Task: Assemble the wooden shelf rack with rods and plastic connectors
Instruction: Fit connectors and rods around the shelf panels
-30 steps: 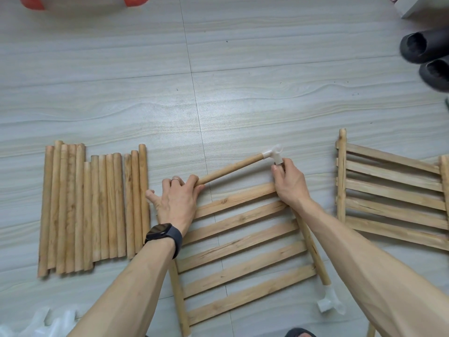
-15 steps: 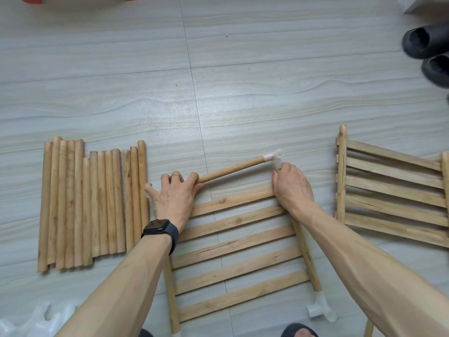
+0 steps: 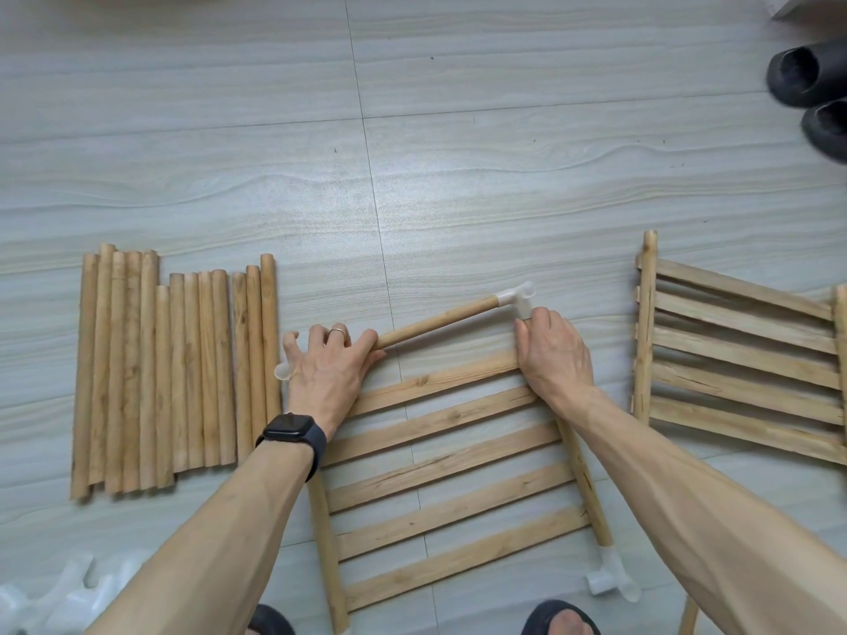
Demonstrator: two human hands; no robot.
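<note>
Grey wood-grain tiled floor [image 3: 458,185]. A slatted wooden shelf panel [image 3: 449,488] lies flat at centre, between both forearms.

- A round wooden rod [image 3: 440,320] runs across its far end, seated at the right in a white plastic corner connector [image 3: 518,297].
- Left hand [image 3: 327,364], with ring [image 3: 338,331] and dark smartwatch [image 3: 291,428], grips the rod's left end, covering most of a second white connector [image 3: 284,371].
- Right hand [image 3: 552,355] lies over the panel's far right corner, fingertips touching the corner connector. Whether it clasps anything cannot be told.
- A third white connector [image 3: 612,579] caps the near right rail.

Surroundings:
- Left: row of loose wooden rods [image 3: 174,373].
- Right: second slatted panel [image 3: 742,359].
- Upper right: black slippers [image 3: 806,80].
- Lower left: clear plastic wrapping [image 3: 59,593].
</note>
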